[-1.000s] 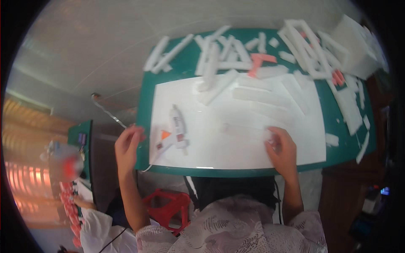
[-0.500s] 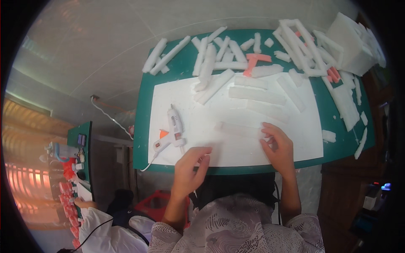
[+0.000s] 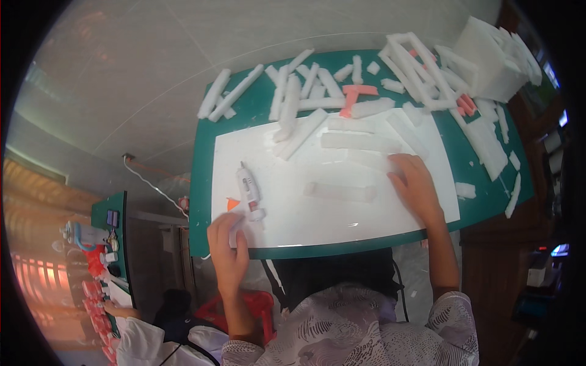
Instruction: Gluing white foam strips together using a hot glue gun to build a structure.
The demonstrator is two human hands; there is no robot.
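A white board [image 3: 366,213] lies on a green cutting mat [image 3: 201,201]. A white glue gun [image 3: 246,185] with an orange part rests on the board's left side, nozzle pointing away from me. My left hand [image 3: 227,247] sits at the board's near left corner, fingers curled around the gun's handle. My right hand [image 3: 416,183] lies flat, palm down, on the right part of the board and holds nothing. A short white foam strip [image 3: 340,191] lies loose just left of that hand. A longer foam strip [image 3: 360,141] lies beyond it.
Several white foam strips [image 3: 293,104] and a foam frame [image 3: 421,70] crowd the mat's far edge, with red foam pieces [image 3: 355,94] among them. A big foam block [image 3: 488,55] stands far right. A cable [image 3: 152,186] hangs left. A red stool [image 3: 253,308] stands below.
My left hand went from beside the gun onto the board's middle, then came back left to the gun's handle. My right hand slid a little farther up the board.
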